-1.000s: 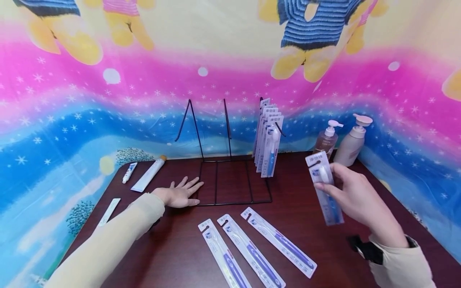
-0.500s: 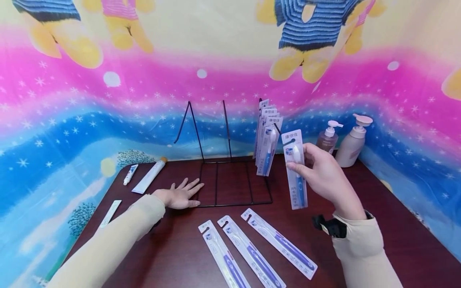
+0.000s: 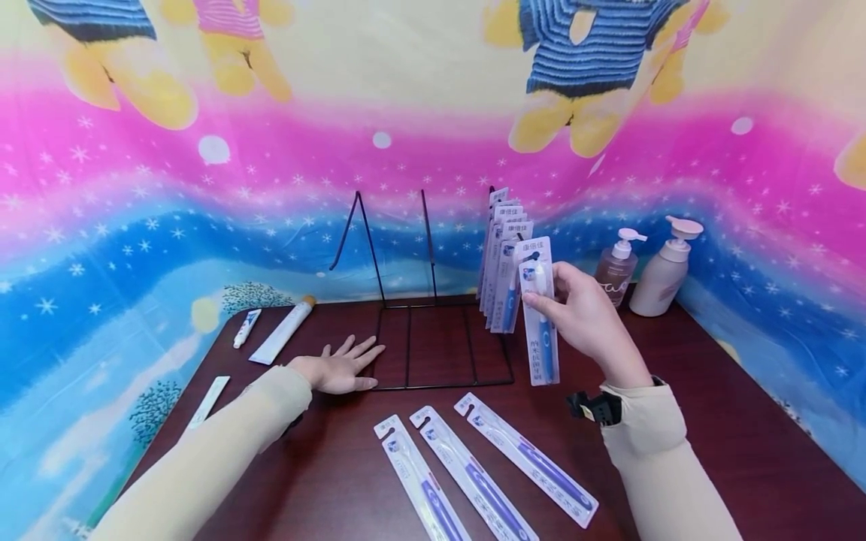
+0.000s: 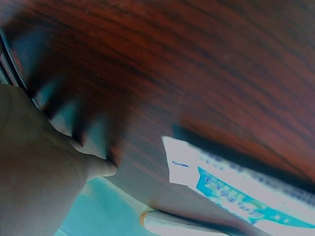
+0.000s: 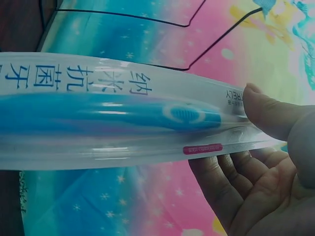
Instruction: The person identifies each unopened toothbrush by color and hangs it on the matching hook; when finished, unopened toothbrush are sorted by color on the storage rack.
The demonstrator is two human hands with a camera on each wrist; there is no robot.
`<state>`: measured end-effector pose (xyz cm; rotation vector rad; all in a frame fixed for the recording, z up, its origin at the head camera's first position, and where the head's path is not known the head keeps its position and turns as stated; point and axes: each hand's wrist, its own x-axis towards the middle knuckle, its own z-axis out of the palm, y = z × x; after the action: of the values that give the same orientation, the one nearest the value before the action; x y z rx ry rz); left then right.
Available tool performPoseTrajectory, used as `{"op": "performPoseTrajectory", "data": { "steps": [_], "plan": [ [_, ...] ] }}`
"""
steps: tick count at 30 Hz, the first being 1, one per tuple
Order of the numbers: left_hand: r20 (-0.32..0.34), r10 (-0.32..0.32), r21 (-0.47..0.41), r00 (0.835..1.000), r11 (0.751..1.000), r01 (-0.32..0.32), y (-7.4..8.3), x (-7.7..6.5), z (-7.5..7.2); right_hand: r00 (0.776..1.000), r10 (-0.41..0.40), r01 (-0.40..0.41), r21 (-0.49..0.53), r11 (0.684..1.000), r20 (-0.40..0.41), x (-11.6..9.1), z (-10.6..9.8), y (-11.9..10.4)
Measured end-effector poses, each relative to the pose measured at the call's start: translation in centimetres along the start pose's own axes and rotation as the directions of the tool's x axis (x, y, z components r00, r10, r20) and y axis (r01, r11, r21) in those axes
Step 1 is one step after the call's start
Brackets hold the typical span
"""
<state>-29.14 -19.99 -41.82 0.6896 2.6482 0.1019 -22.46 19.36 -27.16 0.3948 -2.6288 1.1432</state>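
Note:
My right hand (image 3: 583,306) pinches a packaged blue toothbrush (image 3: 539,312) upright between thumb and fingers. The hanging slot at the top of its card overlaps the tip of the right hook on the black wire rack (image 3: 443,386). In the right wrist view the clear pack (image 5: 113,113) spans the frame, thumb on its front and fingers behind. Several packaged toothbrushes (image 3: 504,278) hang on that same hook. My left hand (image 3: 338,367) lies flat with fingers spread, fingertips and thumb at the rack's left base wire. The left and middle hooks carry nothing.
Three packaged purple toothbrushes (image 3: 473,473) lie in front of the rack. Toothpaste tubes (image 3: 280,330) and a narrow pale pack (image 3: 208,402) lie at the left. Two pump bottles (image 3: 659,274) stand at the back right, before the patterned cloth (image 3: 304,150).
My right hand has carried the packaged blue toothbrush leftward and up from the right side to the front of the right hook. The left hand has stayed in place.

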Motion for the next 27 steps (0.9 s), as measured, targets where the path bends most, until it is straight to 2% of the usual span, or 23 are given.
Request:
{"op": "performPoseTrajectory", "data": {
  "steps": [12,23,27],
  "plan": [
    [-0.004,0.006,-0.004,1.0,1.0,-0.006,0.0,-0.1,0.0,1.0,0.022,-0.023,0.067,0.998,0.013,3.0,1.8,1.0],
    [-0.009,0.006,0.0,1.0,1.0,-0.006,0.0,-0.1,0.0,1.0,0.019,-0.02,0.04,0.999,0.025,3.3,2.1,1.2],
    [-0.01,0.008,0.005,1.0,1.0,-0.008,0.0,-0.1,0.0,0.998,0.024,-0.026,0.021,0.999,0.058,3.0,2.2,1.6]
  ]
}}
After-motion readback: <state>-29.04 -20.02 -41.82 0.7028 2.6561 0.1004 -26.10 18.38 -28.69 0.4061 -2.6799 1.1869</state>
